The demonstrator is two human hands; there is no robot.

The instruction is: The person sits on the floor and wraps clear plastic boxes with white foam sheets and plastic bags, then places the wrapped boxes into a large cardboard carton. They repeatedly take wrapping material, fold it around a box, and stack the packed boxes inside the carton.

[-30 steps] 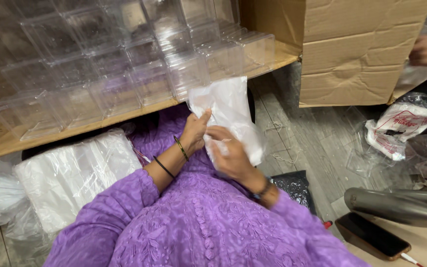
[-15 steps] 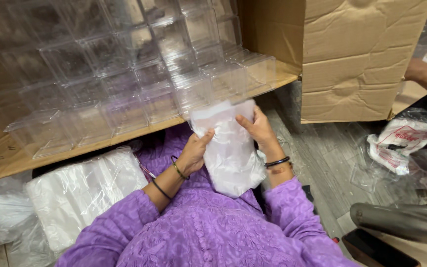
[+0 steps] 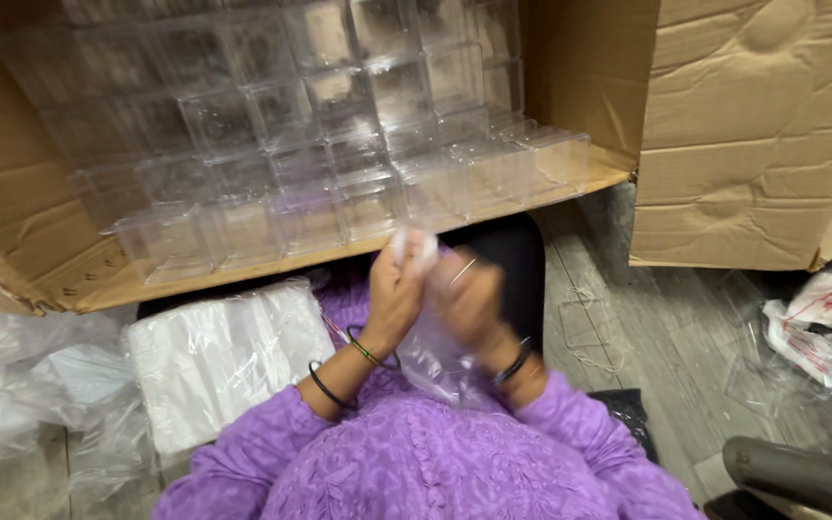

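Observation:
Both my hands are raised in front of my chest, pinching the top of a thin clear plastic bag point(image 3: 435, 351) that hangs down between my wrists. My left hand point(image 3: 394, 294) grips the bag's upper edge on the left. My right hand point(image 3: 469, 294), blurred by motion, holds the same edge on the right. I wear purple sleeves and dark bangles. Just beyond my hands lies an open cardboard box point(image 3: 12, 260) on its side, filled with stacked clear plastic boxes point(image 3: 339, 164).
A wrapped stack of white plastic bags point(image 3: 223, 356) lies at my left. Crumpled clear plastic point(image 3: 12, 385) sits further left. A large cardboard box point(image 3: 753, 144) stands at the right, with printed bags point(image 3: 820, 323) and a metal cylinder point(image 3: 801, 472) on the grey floor.
The bag, held flat and spread a moment ago, is now gathered at its top between both hands, which have come close together and lifted slightly.

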